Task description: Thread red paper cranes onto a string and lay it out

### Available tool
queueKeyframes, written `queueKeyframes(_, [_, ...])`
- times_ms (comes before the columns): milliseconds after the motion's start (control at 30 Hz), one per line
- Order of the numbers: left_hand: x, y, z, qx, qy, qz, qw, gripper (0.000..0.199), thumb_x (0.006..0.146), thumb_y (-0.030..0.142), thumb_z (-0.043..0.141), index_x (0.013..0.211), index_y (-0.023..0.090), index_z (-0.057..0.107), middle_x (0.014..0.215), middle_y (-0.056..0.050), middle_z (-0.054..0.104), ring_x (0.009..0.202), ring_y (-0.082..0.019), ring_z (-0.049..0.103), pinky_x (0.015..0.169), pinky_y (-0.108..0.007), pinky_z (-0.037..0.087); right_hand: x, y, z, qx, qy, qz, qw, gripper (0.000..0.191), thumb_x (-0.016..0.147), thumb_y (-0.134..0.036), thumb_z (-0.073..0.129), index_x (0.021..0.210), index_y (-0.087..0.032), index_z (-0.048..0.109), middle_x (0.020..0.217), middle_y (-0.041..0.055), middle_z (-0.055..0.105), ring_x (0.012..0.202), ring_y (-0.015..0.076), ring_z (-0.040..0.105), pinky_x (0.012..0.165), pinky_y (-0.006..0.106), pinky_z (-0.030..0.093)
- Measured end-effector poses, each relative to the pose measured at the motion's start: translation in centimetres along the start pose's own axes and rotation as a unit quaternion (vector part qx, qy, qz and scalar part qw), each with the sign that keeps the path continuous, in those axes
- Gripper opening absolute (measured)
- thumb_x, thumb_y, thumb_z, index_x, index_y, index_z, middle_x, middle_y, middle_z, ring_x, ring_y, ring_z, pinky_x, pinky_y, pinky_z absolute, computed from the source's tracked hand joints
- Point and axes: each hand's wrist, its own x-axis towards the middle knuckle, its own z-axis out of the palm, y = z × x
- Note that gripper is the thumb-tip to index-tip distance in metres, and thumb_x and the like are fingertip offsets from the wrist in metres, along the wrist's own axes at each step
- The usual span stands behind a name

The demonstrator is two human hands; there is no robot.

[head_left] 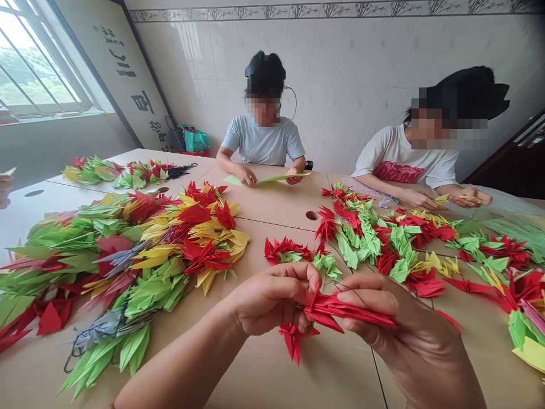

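Low in the middle of the frame: left hand (272, 301) and right hand (395, 329) close together, both pinched on a red folded-paper crane piece (340, 309) held just above the pale tan table (276, 204). Left fingers closed round its near end, right thumb and forefinger clamped along the long pointed wing. A thin dark thread (357, 292) arcing over the right fingers; a second red folded piece (293, 341) dangling just below the left hand.

Step in hand, by the look of it: stringing folded pieces onto thread, one more red piece being seated. Next move likely calling for a steady pinch and a light pull, so as not to crush the folds or tear the paper.

Left of the frame: a heap of green, yellow and red folded pieces (128, 255). Right: another spread (404, 238). Across the table, two other people folding paper.

Writing: large dark brush characters on a leaning white panel (123, 74), upper left, too skewed to read. No brands legible.
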Motion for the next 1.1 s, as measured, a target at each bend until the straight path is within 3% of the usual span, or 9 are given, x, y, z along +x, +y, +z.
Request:
queueKeyframes(100, [0.1,-0.2,0.1,-0.022,0.0,-0.001,1.0,0.015,0.066,0.008,0.06,0.078,0.014,0.054,0.057,0.002,0.057,0.045,-0.008,0.057,0.048,-0.017,0.047,0.1,0.3,0.1,0.007,0.0,-0.018,1.0,0.015,0.082,-0.025,0.067,0.096,-0.03,0.069,0.095,0.001,0.066,0.085,0.0161,0.065,0.076,0.024,0.053])
queueKeyframes(233, [0.1,-0.1,0.1,-0.024,0.004,0.019,1.0,0.011,0.071,0.012,0.062,0.081,0.013,0.056,0.061,0.0,0.058,0.049,-0.008,0.059,0.054,-0.018,0.049,0.2,0.6,0.1,0.015,0.013,0.001,1.0,0.016,0.083,-0.023,0.066,0.096,-0.031,0.067,0.094,-0.0017,0.066,0.086,0.0131,0.065,0.073,0.018,0.054])
queueKeyframes(333, [-0.1,-0.1,0.1,-0.014,-0.009,0.037,0.999,0.019,0.068,0.009,0.066,0.086,0.012,0.059,0.069,-0.001,0.06,0.056,-0.009,0.062,0.059,-0.02,0.051,0.2,0.6,0.0,0.006,0.032,0.022,0.999,0.016,0.083,-0.025,0.066,0.098,-0.031,0.066,0.093,-0.0033,0.067,0.084,0.011,0.065,0.072,0.014,0.053])
queueKeyframes(433, [-0.3,-0.1,0.3,0.025,-0.009,0.066,0.997,0.03,0.064,0.005,0.072,0.09,0.013,0.06,0.074,-0.001,0.062,0.061,-0.009,0.062,0.064,-0.023,0.053,0.2,0.3,0.1,0.001,0.055,0.053,0.997,0.014,0.083,-0.027,0.065,0.097,-0.032,0.067,0.09,-0.005,0.068,0.078,0.0091,0.065,0.068,0.01,0.052])
queueKeyframes(567, [-0.5,-0.5,0.9,0.105,0.028,0.129,0.986,0.023,0.07,0.011,0.074,0.086,0.013,0.058,0.071,-0.001,0.063,0.061,-0.008,0.059,0.059,-0.018,0.049,0.4,0.0,0.4,0.022,0.079,0.073,0.994,0.01,0.083,-0.028,0.065,0.092,-0.032,0.067,0.081,-0.0065,0.069,0.065,0.0076,0.064,0.059,0.008,0.051])
queueKeyframes(800, [-0.7,-0.6,2.0,0.211,0.075,0.228,0.948,0.01,0.077,0.016,0.07,0.08,0.011,0.062,0.074,-0.002,0.063,0.066,-0.008,0.057,0.061,-0.018,0.047,0.2,-0.4,1.2,0.041,0.112,0.125,0.985,0.008,0.08,-0.035,0.067,0.084,-0.029,0.068,0.07,-0.0052,0.067,0.054,0.0085,0.06,0.05,0.012,0.049])
queueKeyframes(933, [-1.0,-0.5,2.2,0.258,0.088,0.241,0.931,0.009,0.076,0.018,0.071,0.079,0.012,0.064,0.07,0.0,0.063,0.063,-0.007,0.056,0.061,-0.018,0.046,-0.1,-0.9,1.9,0.077,0.143,0.2,0.966,0.02,0.076,-0.045,0.069,0.082,-0.026,0.068,0.071,-0.0023,0.066,0.061,0.0118,0.06,0.055,0.017,0.05])
queueKeyframes(1100, [-1.1,-0.6,2.0,0.283,0.125,0.247,0.919,0.015,0.076,0.024,0.071,0.077,0.012,0.063,0.07,-0.002,0.064,0.062,-0.008,0.055,0.059,-0.019,0.045,0.0,-1.4,2.5,0.15,0.125,0.238,0.951,0.02,0.075,-0.043,0.071,0.086,-0.026,0.067,0.072,-0.0006,0.066,0.067,0.0144,0.062,0.06,0.021,0.052])
